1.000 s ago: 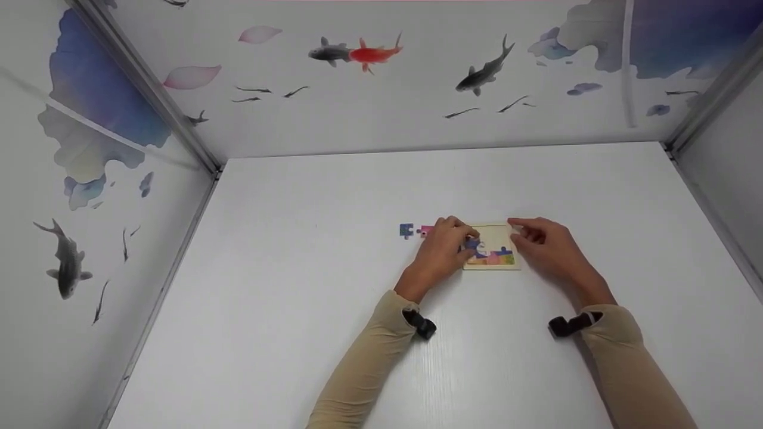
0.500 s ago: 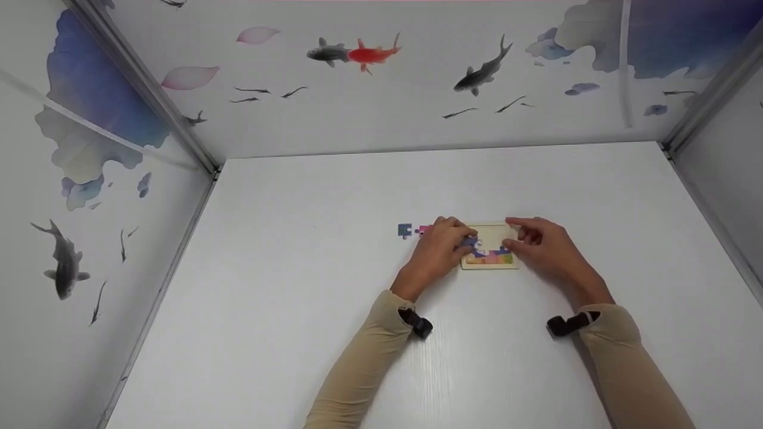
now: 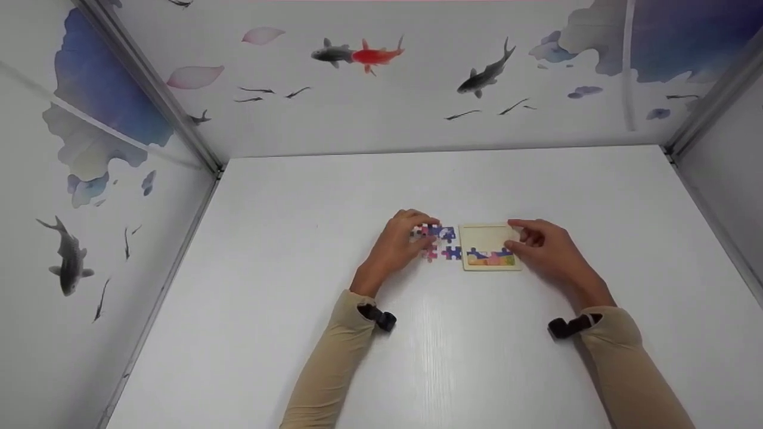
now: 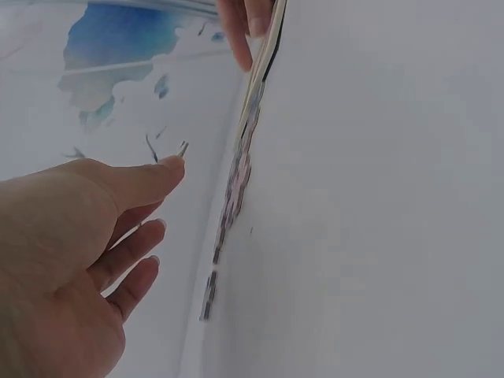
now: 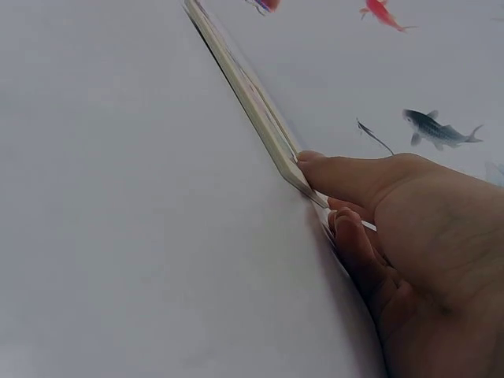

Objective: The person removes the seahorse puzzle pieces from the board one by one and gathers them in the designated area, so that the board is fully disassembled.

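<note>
My left hand (image 3: 397, 243), half-curled, pinches a puzzle piece (image 4: 183, 149) at nine o'clock from the tray (image 3: 490, 237); my right hand (image 3: 549, 249), partly curled, grips its three-o'clock edge

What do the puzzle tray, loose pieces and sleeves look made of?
Tray: matte, pale wood most likely, going by its cream-coloured edges. Loose pieces: thin wood or card, too small to tell, with printed-looking colours on top. Sleeves: matte tan fabric, judging by the soft creases.

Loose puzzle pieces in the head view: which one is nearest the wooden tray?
The lower-right blue piece, beside the left edge of the tray; the blue-and-white piece above stops shorter, and the rest lie farther left, near the left hand.
</note>
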`<control>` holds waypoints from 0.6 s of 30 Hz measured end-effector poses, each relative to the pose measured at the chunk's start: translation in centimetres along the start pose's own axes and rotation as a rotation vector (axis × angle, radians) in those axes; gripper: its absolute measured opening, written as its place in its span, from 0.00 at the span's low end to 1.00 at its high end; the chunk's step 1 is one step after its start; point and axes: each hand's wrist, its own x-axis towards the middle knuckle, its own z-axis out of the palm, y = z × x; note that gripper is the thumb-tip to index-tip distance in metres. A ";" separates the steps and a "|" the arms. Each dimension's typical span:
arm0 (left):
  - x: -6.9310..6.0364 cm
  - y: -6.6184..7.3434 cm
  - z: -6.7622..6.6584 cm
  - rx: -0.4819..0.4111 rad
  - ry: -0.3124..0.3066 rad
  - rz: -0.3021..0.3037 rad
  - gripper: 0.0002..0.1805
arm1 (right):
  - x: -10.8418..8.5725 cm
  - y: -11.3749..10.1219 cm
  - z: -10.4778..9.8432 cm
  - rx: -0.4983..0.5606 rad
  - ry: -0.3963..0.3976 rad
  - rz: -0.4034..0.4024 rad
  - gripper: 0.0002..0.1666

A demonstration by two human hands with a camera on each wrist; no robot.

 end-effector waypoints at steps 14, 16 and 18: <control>-3.0 -4.2 -2.8 -0.136 -0.057 -0.054 0.17 | 0.0 0.0 0.0 -0.001 0.010 -0.004 0.37; -3.3 -4.3 -3.0 -0.130 -0.078 -0.052 0.16 | 0.0 0.0 0.1 -0.004 0.012 -0.005 0.36; -3.5 -4.5 -3.2 -0.122 -0.096 -0.052 0.14 | 0.1 0.0 0.1 -0.003 0.012 -0.008 0.36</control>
